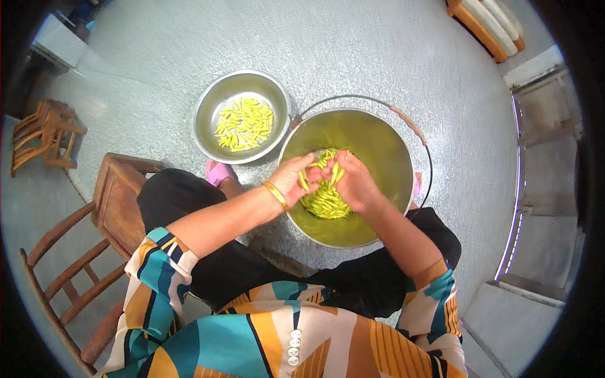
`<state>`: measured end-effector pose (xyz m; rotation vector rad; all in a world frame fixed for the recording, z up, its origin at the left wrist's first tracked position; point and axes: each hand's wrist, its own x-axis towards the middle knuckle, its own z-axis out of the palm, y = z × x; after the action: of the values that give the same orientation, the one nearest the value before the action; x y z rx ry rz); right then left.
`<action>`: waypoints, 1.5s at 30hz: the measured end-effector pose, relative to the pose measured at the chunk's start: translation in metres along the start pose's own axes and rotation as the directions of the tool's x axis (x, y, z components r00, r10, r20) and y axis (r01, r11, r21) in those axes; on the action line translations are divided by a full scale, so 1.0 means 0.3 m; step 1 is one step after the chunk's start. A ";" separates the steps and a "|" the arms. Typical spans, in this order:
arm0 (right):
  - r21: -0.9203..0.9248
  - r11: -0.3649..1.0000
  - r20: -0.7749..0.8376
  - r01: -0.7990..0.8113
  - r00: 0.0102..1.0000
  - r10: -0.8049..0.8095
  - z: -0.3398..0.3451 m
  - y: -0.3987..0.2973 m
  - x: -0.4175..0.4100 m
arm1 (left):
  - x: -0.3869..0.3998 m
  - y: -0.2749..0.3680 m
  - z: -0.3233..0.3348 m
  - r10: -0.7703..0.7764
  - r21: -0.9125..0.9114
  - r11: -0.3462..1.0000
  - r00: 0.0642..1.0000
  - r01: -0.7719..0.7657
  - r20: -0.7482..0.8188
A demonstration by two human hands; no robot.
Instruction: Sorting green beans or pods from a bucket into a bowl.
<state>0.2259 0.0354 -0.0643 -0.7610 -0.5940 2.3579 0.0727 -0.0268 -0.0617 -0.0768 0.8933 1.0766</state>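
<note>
A deep metal bucket [385, 146] stands on the floor between my knees, with a heap of slender yellow-green chili peppers [327, 203] at its bottom. Over its mouth, my left hand [289, 178], with a gold bangle at the wrist, has a few peppers [303, 180] in its fingers. Facing it, my right hand [357, 182] is curled around several more peppers [336, 173]. The fingertips of both hands come close together; whether they touch is hard to tell. Beyond the bucket to the left sits a wide metal basin [204, 118] with loose peppers [246, 124] spread over its bottom.
The bucket's wire handle [368, 98] with its brown grip arches out to the far right side. At my left is a wooden chair [123, 203], with a wooden stool [56, 130] farther off. A pink slipper [218, 173] is near the basin. A metal door [548, 189] lies at right.
</note>
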 end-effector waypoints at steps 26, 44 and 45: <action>-0.801 0.598 -0.192 0.020 0.938 -0.288 -0.088 -0.110 -0.077 | -0.018 0.260 -0.039 0.284 -0.295 0.922 0.956 -0.252 0.069; -0.782 -0.581 -0.081 -0.226 0.961 -0.264 -0.462 0.017 0.064 | -0.101 0.261 0.038 0.322 0.207 0.917 0.939 -0.341 0.119; -0.775 -0.584 -0.092 -0.241 0.957 -0.273 -0.628 0.025 0.134 | -0.112 0.239 0.076 0.236 0.257 0.924 0.950 -0.285 0.203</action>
<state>0.3160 0.0989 -0.2224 -1.6802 -2.8034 0.4549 0.0241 -0.0044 0.0010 0.3788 0.9113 1.1714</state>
